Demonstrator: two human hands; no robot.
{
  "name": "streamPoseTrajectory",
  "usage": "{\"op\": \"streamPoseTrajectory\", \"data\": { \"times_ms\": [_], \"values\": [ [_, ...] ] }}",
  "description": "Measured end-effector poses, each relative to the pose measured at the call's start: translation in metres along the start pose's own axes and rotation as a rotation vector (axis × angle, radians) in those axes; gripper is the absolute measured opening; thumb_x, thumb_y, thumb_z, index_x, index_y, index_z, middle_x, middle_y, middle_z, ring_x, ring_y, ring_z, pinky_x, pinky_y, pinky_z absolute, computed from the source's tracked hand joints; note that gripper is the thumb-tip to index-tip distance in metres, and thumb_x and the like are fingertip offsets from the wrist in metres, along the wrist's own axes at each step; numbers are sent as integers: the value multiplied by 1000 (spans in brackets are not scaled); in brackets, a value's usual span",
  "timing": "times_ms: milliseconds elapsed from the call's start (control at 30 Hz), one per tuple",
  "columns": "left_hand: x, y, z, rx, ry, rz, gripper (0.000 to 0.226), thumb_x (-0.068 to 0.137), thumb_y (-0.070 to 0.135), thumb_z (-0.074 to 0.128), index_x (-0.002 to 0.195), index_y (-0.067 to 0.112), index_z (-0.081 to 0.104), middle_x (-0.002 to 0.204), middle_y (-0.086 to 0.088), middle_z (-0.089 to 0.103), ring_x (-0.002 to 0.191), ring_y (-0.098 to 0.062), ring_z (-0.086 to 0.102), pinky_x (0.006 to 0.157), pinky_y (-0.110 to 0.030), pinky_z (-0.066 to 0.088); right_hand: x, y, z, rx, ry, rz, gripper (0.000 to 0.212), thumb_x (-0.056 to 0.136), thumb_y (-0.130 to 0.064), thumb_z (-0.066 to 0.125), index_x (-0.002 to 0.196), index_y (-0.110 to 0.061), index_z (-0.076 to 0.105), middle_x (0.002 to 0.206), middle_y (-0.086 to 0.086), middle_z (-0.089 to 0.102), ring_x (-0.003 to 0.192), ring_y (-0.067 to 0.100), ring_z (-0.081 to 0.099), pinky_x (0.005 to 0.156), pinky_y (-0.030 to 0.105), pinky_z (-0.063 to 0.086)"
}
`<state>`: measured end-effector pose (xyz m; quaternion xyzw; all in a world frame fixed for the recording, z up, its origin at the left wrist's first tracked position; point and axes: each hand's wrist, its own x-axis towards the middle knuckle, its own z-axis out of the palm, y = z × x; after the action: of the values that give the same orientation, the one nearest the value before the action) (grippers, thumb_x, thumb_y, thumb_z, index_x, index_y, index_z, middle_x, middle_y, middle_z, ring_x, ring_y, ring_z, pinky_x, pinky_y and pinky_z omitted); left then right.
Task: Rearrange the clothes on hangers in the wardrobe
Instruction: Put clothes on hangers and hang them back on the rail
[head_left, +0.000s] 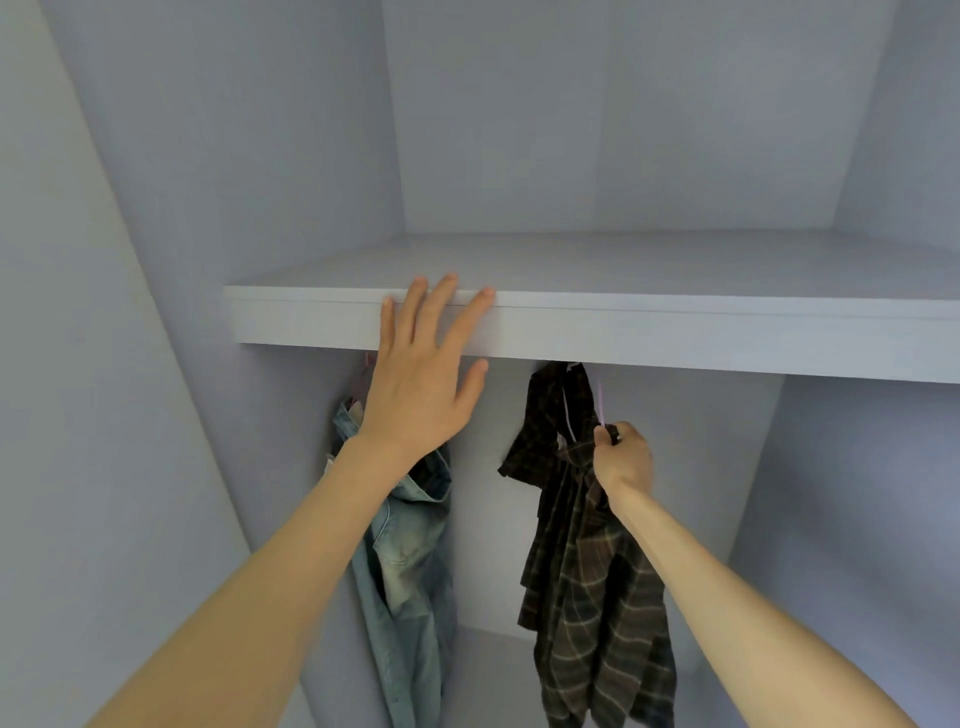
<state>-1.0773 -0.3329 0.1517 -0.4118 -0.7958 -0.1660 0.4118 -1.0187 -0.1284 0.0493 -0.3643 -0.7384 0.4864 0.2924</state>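
A dark plaid shirt (592, 582) hangs on a pale pink hanger (601, 397) under the wardrobe shelf (675, 332). My right hand (623, 460) grips the shirt and hanger at the shoulder. Left of it hangs a pair of faded blue jeans (405, 561), partly behind my left arm. My left hand (426, 364) is flat with spread fingers, its fingertips resting on the shelf's front edge. The rail and the hanger hooks are hidden behind the shelf.
The wardrobe is pale grey. Its left side wall (156, 364) slants close to my left arm. A back panel (488, 493) shows between the two garments, and the right side wall (852, 519) stands beyond the shirt.
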Motion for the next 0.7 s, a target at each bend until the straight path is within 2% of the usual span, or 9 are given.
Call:
{"op": "streamPoseTrajectory", "data": {
  "times_ms": [100, 200, 333, 500, 600, 700],
  "values": [
    [1, 5, 4, -25, 25, -27, 58, 89, 34, 44, 143, 18, 31, 146, -18, 29, 138, -39, 16, 114, -52, 10, 4, 11, 3, -61, 0, 4, 28, 99, -23, 42, 117, -6, 54, 115, 17, 60, 101, 32, 58, 76, 32, 44],
    [0, 3, 5, -22, 13, -23, 61, 88, 33, 44, 145, 18, 27, 148, -18, 25, 140, -38, 12, 115, -51, 8, -2, 24, 10, -91, -18, 17, 27, 99, -24, 41, 115, -7, 54, 113, 17, 61, 99, 33, 58, 81, 39, 48],
    [-2, -2, 7, 4, -1, -5, 64, 88, 34, 43, 147, 20, 22, 151, -16, 20, 140, -37, 9, 115, -51, 10, -8, 25, 11, -122, -22, -13, 27, 99, -24, 41, 113, -5, 54, 110, 17, 61, 99, 34, 58, 76, 35, 45],
    [-3, -3, 8, 40, -7, 7, 66, 88, 33, 44, 148, 21, 18, 153, -16, 15, 141, -37, 6, 114, -52, 11, -11, 26, -3, -262, -68, -65, 27, 97, -26, 44, 114, -7, 52, 109, 15, 62, 99, 32, 59, 83, 40, 49],
    [-14, -2, 12, 14, 0, -9, 65, 91, 30, 45, 149, 20, 16, 155, -14, 7, 143, -35, 0, 115, -50, 7, -23, 31, -13, -404, -49, -204, 28, 96, -25, 48, 119, -10, 54, 119, 11, 59, 109, 28, 54, 95, 41, 42],
    [-58, 3, 30, -29, -60, -68, 63, 92, 31, 41, 149, 22, 15, 156, -12, 5, 143, -33, -1, 115, -50, 6, -46, 38, -16, -512, 25, -488, 36, 91, -21, 57, 123, -7, 56, 125, 12, 57, 115, 29, 52, 100, 41, 38]
  ]
}}
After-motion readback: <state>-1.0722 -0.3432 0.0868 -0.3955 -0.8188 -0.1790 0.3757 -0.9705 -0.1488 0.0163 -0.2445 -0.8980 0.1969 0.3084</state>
